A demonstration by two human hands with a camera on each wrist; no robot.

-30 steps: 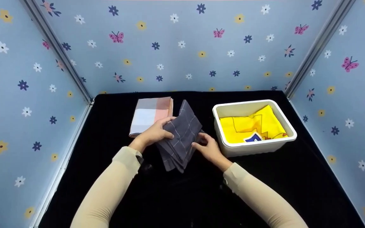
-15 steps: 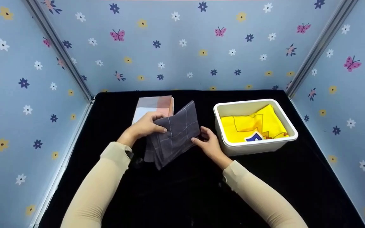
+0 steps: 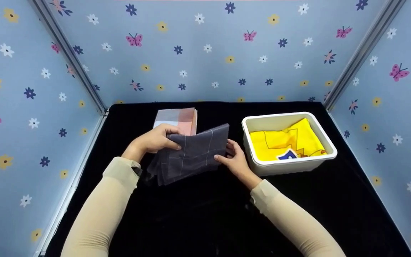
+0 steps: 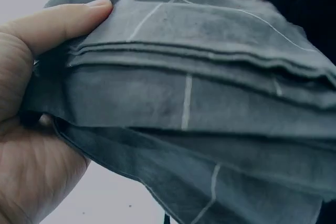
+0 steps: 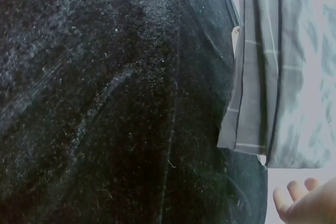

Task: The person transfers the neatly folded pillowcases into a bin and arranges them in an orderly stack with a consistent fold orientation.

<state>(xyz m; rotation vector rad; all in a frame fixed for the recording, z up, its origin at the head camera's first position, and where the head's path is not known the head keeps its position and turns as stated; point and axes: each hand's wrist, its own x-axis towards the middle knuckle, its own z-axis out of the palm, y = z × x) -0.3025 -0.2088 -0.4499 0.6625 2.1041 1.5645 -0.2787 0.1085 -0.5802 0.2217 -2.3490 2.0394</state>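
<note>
Folded grey cloth point(image 3: 198, 151) over middle of desk point(image 3: 205, 217), long axis running left to right; left hand point(image 3: 153, 140) pinches left end; right hand point(image 3: 236, 159) just beside right end, fingers loose, holding nothing; checked cloth point(image 3: 171, 117) near far edge; white bin point(image 3: 291, 167) toward far right corner.

Head view looks forward and down; close wrist views share gray cloth point(image 4: 126, 95).
</note>
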